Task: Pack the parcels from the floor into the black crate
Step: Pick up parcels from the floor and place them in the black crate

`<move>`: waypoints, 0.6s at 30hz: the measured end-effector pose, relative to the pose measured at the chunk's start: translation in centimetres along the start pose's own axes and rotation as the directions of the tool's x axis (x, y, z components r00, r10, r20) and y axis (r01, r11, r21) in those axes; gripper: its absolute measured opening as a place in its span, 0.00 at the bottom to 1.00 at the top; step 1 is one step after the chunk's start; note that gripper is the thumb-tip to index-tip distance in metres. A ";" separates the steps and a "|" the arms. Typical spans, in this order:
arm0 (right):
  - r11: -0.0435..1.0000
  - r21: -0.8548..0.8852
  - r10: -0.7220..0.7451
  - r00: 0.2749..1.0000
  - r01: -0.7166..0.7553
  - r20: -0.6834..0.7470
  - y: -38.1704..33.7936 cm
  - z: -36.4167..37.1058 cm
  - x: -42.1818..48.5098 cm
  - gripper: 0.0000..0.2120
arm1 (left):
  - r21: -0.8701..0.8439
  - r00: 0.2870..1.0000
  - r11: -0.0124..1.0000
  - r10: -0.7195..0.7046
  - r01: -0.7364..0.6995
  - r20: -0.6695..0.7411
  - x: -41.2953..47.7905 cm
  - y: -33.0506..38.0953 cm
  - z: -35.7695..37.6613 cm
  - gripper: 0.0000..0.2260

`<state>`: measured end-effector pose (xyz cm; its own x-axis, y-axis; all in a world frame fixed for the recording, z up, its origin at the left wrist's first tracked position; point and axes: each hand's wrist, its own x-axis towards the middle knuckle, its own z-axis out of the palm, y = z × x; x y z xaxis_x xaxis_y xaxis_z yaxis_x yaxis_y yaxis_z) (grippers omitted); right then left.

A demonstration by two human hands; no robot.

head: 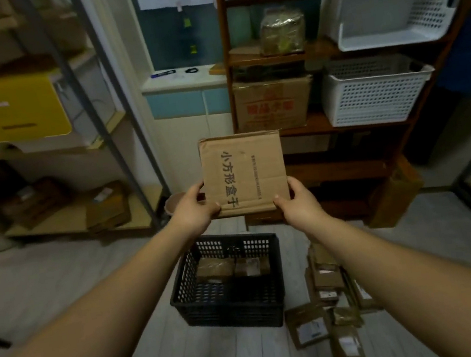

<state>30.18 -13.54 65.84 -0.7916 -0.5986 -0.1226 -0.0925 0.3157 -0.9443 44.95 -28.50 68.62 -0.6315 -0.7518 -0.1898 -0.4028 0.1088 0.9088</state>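
I hold a flat brown cardboard parcel (244,171) with black printed characters up in front of me, well above the floor. My left hand (194,208) grips its lower left edge and my right hand (299,201) grips its lower right edge. Below it the black crate (234,308) stands on the floor with two brown parcels (231,266) lying inside at the back. A pile of several brown parcels with white labels (328,310) lies on the floor just right of the crate.
A metal shelf rack (115,110) with boxes stands at the left. At the right, a wooden shelf unit (326,126) holds white baskets (373,92) and a cardboard box (273,103). A tall brown box (393,192) leans against its foot.
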 end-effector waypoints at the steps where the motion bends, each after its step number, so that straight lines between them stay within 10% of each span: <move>1: 1.000 -0.029 -0.010 1.000 0.011 0.027 0.0 1.0 0.3 0.23 | -0.013 1.000 1.000 -0.001 0.001 -0.003 0.6 -0.2 -0.9 0.28; 18: 0.987 -0.132 0.119 0.965 -0.090 0.232 4.5 11.9 15.6 0.27 | 0.034 0.982 0.983 -0.180 0.179 0.057 17.9 -8.8 -4.2 0.26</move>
<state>24.60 -30.16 56.01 -0.6352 -0.7110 -0.3018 -0.0997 0.4630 -0.8808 40.00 -45.59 58.73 -0.5852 -0.7209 -0.3714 -0.5316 -0.0049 0.8470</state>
